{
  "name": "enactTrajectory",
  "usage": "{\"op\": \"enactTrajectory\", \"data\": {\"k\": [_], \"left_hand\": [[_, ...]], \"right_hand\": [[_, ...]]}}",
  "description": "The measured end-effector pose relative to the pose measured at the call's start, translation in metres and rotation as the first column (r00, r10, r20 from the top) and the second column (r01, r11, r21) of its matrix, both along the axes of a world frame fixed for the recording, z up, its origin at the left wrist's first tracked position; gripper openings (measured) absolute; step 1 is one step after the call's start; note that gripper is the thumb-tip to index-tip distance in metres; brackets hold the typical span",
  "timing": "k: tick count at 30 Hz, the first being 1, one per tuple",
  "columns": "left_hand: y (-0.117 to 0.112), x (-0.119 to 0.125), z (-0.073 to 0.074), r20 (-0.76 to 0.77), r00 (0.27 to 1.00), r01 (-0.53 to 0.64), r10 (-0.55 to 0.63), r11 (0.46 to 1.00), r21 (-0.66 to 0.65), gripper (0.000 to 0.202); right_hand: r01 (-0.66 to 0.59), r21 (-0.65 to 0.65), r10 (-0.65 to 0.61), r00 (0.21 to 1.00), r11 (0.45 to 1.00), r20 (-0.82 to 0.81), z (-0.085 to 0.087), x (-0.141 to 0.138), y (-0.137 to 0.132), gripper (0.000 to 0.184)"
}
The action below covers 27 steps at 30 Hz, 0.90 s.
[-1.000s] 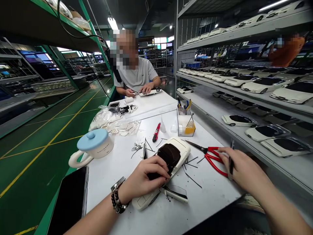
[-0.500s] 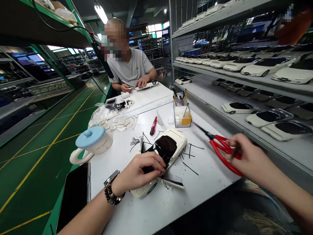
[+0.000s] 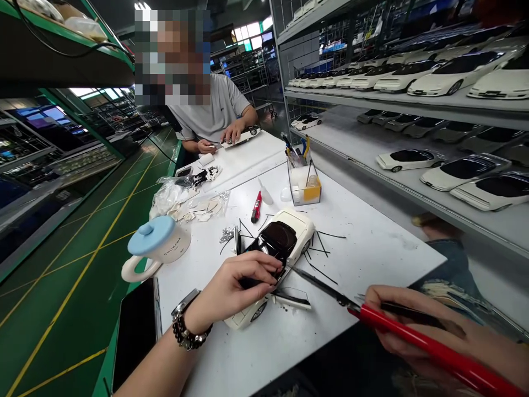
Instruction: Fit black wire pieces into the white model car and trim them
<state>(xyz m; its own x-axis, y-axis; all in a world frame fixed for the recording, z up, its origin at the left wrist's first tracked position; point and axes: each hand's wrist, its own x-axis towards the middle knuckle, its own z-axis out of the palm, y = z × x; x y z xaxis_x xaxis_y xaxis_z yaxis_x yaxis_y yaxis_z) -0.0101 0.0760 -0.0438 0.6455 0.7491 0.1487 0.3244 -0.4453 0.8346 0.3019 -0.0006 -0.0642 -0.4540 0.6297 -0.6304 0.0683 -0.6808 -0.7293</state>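
A white model car (image 3: 285,242) with a dark glossy roof lies on the white table (image 3: 372,248). My left hand (image 3: 235,286), with a watch and bead bracelet at the wrist, presses down on the car's near end, fingers curled over a dark strip. My right hand (image 3: 417,331) grips red-handled scissors (image 3: 372,317) near the table's front edge; their blade tips point at the car beside my left fingers. A thin dark tool also lies along my right fingers. Black trimmed strips (image 3: 322,242) lie around the car.
A mug with a blue lid (image 3: 155,245), a dark phone (image 3: 134,331), a red pen (image 3: 256,207), a clear tool box (image 3: 303,184) and bags of parts (image 3: 185,201) are on the table. Another person (image 3: 210,110) works on a car opposite. Shelves of white model cars (image 3: 413,82) line the right.
My right hand picked up the scissors from the table's right side and swung them down and left, so the blades now point at the car. My left hand stayed on the car.
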Motion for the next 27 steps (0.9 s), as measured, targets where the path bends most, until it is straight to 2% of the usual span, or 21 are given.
{"op": "enactTrajectory", "data": {"k": [3, 9, 15, 20, 27], "left_hand": [[-0.001, 0.002, -0.003, 0.03, 0.999, -0.023, 0.022, 0.999, 0.033, 0.009], [-0.003, 0.007, -0.005, 0.123, 0.991, -0.053, 0.045, 0.997, 0.056, 0.009], [-0.003, 0.006, -0.007, 0.108, 0.993, -0.049, 0.042, 0.997, 0.058, 0.008], [-0.003, 0.006, -0.006, 0.106, 0.994, -0.041, 0.033, 0.997, 0.073, 0.008], [-0.002, 0.005, -0.005, 0.078, 0.997, -0.02, 0.012, 0.994, 0.104, 0.008]], "right_hand": [[-0.156, -0.031, 0.152, 0.983, 0.987, -0.105, 0.011, -0.002, 0.015, 0.039], [-0.164, -0.071, 0.159, 0.985, 0.984, -0.069, 0.016, -0.01, 0.028, 0.036], [-0.161, -0.105, 0.158, 0.987, 0.981, -0.036, 0.02, -0.013, 0.028, 0.035], [-0.19, -0.077, 0.189, 0.982, 0.979, -0.028, 0.027, -0.014, 0.029, 0.035], [-0.198, -0.018, 0.196, 0.977, 0.98, -0.079, 0.027, -0.014, 0.028, 0.036]]}}
